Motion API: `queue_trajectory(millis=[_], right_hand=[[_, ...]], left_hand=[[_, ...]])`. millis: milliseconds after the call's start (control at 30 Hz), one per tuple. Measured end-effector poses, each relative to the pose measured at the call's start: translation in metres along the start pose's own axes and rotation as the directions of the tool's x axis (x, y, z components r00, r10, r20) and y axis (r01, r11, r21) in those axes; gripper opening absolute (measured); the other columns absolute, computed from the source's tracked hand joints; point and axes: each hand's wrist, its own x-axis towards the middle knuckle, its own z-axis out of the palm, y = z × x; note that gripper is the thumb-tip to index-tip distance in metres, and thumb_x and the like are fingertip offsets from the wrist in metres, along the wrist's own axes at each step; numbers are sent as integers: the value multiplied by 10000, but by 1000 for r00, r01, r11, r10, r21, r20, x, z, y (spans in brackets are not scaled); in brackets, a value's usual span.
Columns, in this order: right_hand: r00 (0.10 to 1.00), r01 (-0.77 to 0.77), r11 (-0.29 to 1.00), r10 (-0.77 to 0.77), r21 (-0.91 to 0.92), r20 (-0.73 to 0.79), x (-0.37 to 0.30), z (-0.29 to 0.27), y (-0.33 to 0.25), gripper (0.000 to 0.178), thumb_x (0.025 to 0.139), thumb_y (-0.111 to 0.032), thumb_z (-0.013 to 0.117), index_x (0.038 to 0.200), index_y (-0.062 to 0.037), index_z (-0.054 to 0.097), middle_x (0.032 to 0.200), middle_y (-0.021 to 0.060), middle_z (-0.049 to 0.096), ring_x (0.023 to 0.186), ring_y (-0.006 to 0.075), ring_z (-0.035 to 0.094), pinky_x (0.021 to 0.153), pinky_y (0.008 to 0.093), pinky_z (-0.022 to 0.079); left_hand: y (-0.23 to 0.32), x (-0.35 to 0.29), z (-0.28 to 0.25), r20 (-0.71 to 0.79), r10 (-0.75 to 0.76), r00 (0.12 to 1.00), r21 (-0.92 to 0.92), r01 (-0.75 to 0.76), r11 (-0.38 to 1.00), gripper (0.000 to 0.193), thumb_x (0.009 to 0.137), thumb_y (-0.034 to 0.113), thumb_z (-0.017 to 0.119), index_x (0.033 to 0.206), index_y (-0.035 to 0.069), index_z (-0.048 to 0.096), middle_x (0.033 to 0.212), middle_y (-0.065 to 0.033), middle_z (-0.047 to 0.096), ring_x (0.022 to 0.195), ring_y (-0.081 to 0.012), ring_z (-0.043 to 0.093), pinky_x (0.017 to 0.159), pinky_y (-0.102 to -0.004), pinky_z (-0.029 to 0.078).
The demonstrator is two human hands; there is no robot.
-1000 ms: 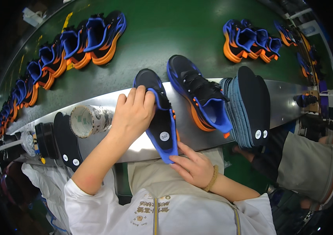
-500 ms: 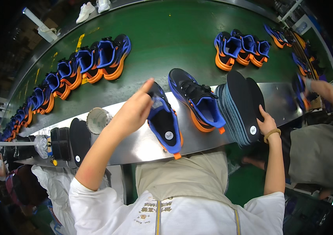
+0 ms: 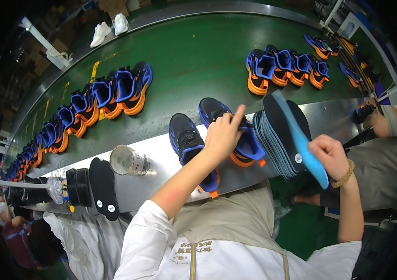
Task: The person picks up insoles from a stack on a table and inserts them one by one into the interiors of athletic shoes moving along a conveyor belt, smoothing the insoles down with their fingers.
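Observation:
In my right hand (image 3: 331, 156) is a light blue insole (image 3: 304, 148), pinched near its heel end and tilted off the stack of insoles (image 3: 273, 140) with black tops. My left hand (image 3: 221, 137) is over the right one of two black, blue and orange sneakers (image 3: 253, 143), by its tongue. One finger stretches out; the others are partly hidden, and I see nothing held. The left sneaker (image 3: 184, 128) stands beside it on the metal ledge (image 3: 161, 144), its opening partly covered by my left forearm.
Rows of similar sneakers (image 3: 135, 88) stand on the green belt (image 3: 184, 60) at the left, with others (image 3: 261, 72) at the right. A roll of clear tape (image 3: 128, 161) and black insoles (image 3: 102, 186) lie left on the ledge. A co-worker's arm (image 3: 381, 123) is at the right.
My left hand has moved right from the left sneaker to the right one. My right hand has lifted a blue insole off the stack. Another sneaker shows in the right row.

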Motion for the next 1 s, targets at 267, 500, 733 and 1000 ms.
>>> queue_trajectory(millis=[267, 500, 733, 1000], right_hand=[[776, -156, 961, 262, -227, 574, 54, 49, -35, 260, 754, -251, 575, 800, -12, 666, 687, 166, 627, 642, 241, 622, 638, 325, 487], [940, 158, 801, 58, -577, 337, 65, 154, -2, 188, 786, -108, 512, 882, 26, 602, 1009, 211, 523, 839, 345, 602, 723, 402, 501], [978, 71, 734, 83, -675, 193, 38, 128, -22, 314, 782, -307, 602, 817, 4, 587, 939, 226, 563, 779, 339, 575, 688, 394, 493], [890, 198, 727, 148, -657, 432, 56, 127, -10, 175, 770, -120, 521, 836, 9, 619, 876, 184, 573, 816, 297, 594, 716, 372, 504]], left_hand=[[-21, 22, 12, 315, -354, 881, -587, 473, 656, 354, 895, 288, 509, 1032, -31, 578, 842, -85, 630, 771, -116, 564, 701, -254, 444], [-22, 22, 10, 409, -286, 867, -639, 496, 589, 363, 889, 291, 516, 1024, -39, 584, 858, -97, 627, 793, -143, 566, 722, -271, 449], [-8, 14, 12, 207, -276, 939, -514, 345, 786, 455, 859, 325, 550, 1154, -19, 505, 891, -157, 634, 826, -208, 607, 738, -304, 459], [-11, 22, 18, 299, -333, 894, -634, 447, 631, 421, 868, 348, 506, 1110, 6, 547, 828, -215, 622, 792, -346, 614, 697, -368, 462]])
